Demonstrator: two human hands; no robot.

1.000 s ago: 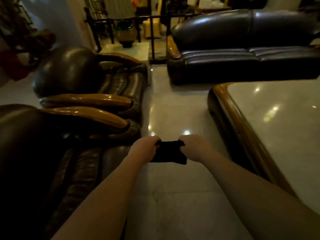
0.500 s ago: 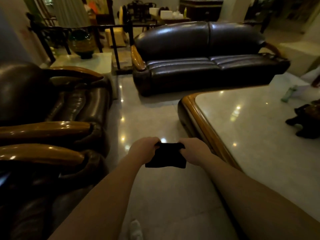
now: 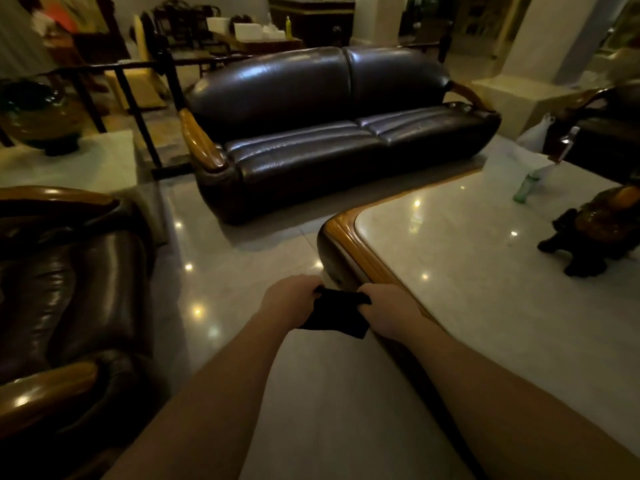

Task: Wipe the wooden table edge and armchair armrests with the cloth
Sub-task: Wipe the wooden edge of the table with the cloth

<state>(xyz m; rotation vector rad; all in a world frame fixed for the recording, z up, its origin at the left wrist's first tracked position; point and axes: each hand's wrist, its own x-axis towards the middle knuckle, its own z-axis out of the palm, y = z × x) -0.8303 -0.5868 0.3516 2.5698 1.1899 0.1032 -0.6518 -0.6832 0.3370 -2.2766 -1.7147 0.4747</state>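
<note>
A small black cloth is stretched between my left hand and my right hand, each gripping one end, held above the floor. The wooden table edge curves round the corner of a stone-topped table just beyond and to the right of my right hand, which is close beside it. A dark leather armchair sits at the left, with one wooden armrest near me and another armrest farther back.
A dark leather sofa with wooden armrests stands across the glossy tiled floor. On the table are a green glass bottle and a dark carved figure. A vase sits on a side table at far left.
The view has swung right and moved toward the table. My hands, still holding the cloth between them, are now next to the table's wooden corner.
</note>
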